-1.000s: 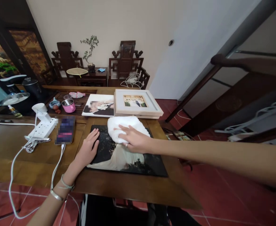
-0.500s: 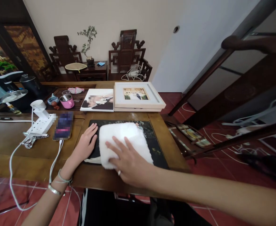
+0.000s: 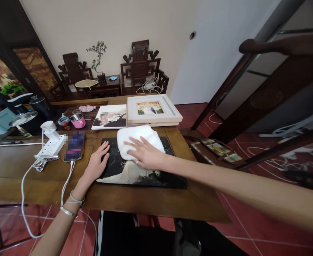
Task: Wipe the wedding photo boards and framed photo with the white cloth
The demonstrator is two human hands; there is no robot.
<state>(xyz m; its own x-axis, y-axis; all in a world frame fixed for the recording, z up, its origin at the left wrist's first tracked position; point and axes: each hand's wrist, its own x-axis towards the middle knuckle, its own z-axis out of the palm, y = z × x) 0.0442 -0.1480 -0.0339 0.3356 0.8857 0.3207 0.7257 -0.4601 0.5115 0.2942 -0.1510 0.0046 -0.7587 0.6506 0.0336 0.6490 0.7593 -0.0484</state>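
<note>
A dark picture panel [image 3: 145,176] with a pale, flowing shape on it lies flat on the wooden table [image 3: 156,204]. Spread over its upper part is a fluffy white cloth [image 3: 131,137]. My right hand [image 3: 144,152] rests on the cloth with its fingers apart, pressing it from above; a ring shows on one finger. At the panel's left edge my left hand [image 3: 99,161] lies flat with its fingers stretched out, holding nothing. The cloth hides part of the panel's top.
Behind the panel are a framed picture [image 3: 171,106] and a white-edged photo print [image 3: 109,124]. To the left are a phone [image 3: 74,145] on a cable, a power strip [image 3: 53,145], a pink cup [image 3: 78,121] and a blue box [image 3: 1,122].
My right hand and the white cloth have moved away from me, up the panel, uncovering its lower part. My left hand stays at the left edge. The camera view has shifted slightly.
</note>
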